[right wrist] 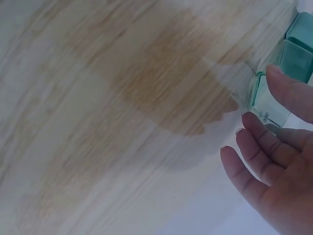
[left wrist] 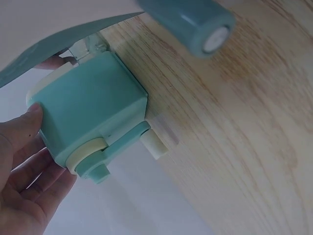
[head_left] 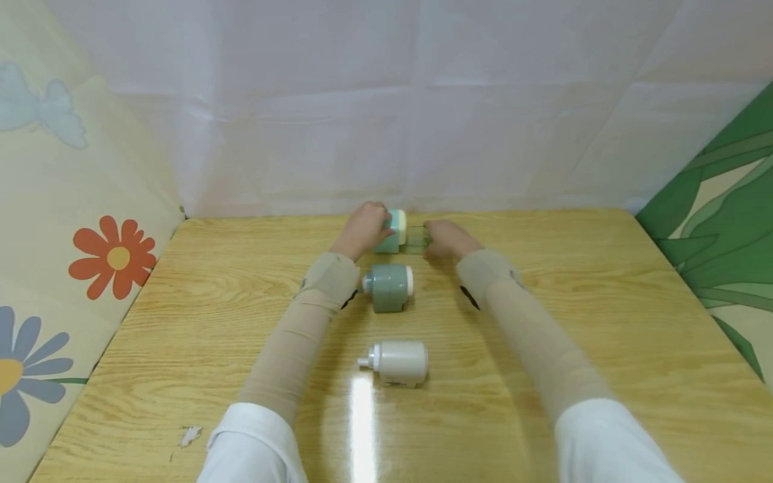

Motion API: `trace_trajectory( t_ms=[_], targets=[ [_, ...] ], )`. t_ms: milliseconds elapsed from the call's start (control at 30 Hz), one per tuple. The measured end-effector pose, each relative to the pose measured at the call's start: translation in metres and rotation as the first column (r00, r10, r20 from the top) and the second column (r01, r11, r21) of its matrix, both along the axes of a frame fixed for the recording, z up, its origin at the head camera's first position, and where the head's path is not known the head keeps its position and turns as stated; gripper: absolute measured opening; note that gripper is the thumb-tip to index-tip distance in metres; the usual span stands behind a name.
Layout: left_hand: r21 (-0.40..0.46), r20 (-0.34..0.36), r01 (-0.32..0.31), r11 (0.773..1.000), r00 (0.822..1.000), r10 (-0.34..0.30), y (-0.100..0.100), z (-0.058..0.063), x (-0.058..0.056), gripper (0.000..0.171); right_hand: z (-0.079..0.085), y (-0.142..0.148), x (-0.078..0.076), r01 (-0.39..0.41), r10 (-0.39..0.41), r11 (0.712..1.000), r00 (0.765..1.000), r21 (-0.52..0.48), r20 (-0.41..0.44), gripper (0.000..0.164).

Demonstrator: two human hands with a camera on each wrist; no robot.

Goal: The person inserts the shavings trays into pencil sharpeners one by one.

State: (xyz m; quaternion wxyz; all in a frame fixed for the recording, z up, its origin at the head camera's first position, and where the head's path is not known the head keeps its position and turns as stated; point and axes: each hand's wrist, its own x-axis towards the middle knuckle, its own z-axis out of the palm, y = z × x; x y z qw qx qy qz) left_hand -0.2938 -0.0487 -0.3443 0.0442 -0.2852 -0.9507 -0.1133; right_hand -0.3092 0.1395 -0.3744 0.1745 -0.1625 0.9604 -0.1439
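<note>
A teal hand-crank pencil sharpener (left wrist: 93, 98) with a cream ring and a crank handle (left wrist: 122, 139) lies at the table's far edge. My left hand (head_left: 364, 229) holds its body, thumb on one side and fingers around the other. From the sharpener's right end sticks out a clear drawer (head_left: 417, 239). My right hand (head_left: 445, 239) grips this drawer at its outer end, the thumb on one side; the other fingers (right wrist: 252, 156) are loosely bent and the index fingertip is hidden.
Nearer to me lies a dark green, rounded device (head_left: 389, 287) with a white right end. Closer still is a cream one (head_left: 403, 362) with a narrow nozzle-like tip pointing left. Both rest on the wooden table (head_left: 241, 322). A white sheet (head_left: 417, 147) rises behind the far edge.
</note>
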Motion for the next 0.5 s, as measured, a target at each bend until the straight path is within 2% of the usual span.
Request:
trace_trajectory(
  t_ms=[267, 500],
  targets=[
    [-0.027, 0.008, -0.012, 1.000, 1.000, 0.012, 0.0012, 0.0017, 0.0014, 0.020, -0.0028, -0.0042, -0.0008, -0.006, 0.006, 1.000, 1.000, -0.025, -0.009, 0.069],
    [-0.018, 0.013, -0.019, 1.000, 1.000, 0.019, 0.0015, 0.0028, 0.0024, 0.020, -0.0052, -0.0068, -0.0023, -0.026, 0.025, 0.999, 1.000, -0.028, -0.016, 0.069]
  ],
)
